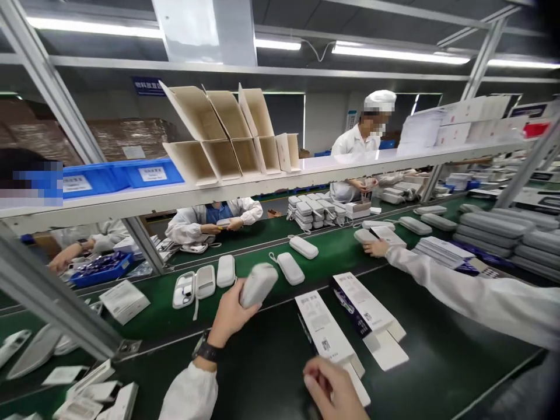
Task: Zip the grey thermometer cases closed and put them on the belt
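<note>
My left hand (pixel 234 312), with a dark watch on its wrist, grips a light grey zip case (pixel 259 284) above the green belt; the case is slightly blurred. My right hand (pixel 335 388) is low in the view beside the flap end of a white carton (pixel 324 329). Its fingers are loosely curled, with a gap at the thumb and nothing visible in them. A second white carton (pixel 365 309) with a dark side lies to the right, its end flaps out. Beyond my left hand lie an opened case (pixel 205 281) and a closed case (pixel 226 270).
A co-worker's sleeved arm (pixel 437 286) reaches in from the right. More grey cases (pixel 291 268) lie along the belt, with stacks (pixel 494 230) at right. Overhead runs a shelf (pixel 245 185) bearing cardboard boxes (pixel 227 157) and blue bins (pixel 149 173). Other people work opposite.
</note>
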`<state>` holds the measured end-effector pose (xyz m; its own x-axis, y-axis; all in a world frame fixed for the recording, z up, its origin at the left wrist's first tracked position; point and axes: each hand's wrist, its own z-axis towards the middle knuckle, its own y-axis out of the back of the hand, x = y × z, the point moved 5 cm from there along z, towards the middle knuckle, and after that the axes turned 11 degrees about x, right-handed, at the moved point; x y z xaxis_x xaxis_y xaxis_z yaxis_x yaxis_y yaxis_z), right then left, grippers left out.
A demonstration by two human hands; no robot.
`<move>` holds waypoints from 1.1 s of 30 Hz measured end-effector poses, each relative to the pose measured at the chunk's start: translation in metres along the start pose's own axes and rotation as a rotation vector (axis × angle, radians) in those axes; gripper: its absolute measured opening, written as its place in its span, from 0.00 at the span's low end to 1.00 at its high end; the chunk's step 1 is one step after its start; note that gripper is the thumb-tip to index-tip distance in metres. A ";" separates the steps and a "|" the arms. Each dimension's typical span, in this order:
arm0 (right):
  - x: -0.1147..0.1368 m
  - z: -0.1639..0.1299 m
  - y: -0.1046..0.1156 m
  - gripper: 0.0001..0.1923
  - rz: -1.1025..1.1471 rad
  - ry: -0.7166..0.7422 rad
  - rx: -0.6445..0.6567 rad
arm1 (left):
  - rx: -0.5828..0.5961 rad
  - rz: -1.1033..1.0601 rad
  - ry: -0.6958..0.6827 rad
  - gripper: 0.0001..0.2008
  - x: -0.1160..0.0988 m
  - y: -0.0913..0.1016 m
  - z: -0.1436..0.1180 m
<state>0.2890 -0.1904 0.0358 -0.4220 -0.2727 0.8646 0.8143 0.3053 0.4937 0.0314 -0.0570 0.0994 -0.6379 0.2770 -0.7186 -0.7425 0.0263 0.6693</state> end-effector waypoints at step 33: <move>0.039 0.035 -0.005 0.08 -0.287 0.180 0.075 | 0.391 0.850 -0.050 0.33 -0.073 -0.038 -0.115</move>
<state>0.2550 -0.1706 0.0702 -0.5468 -0.5115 0.6628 0.6382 0.2578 0.7255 0.0831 -0.1886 0.1044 -0.9188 0.3922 0.0438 0.0961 0.1148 0.9887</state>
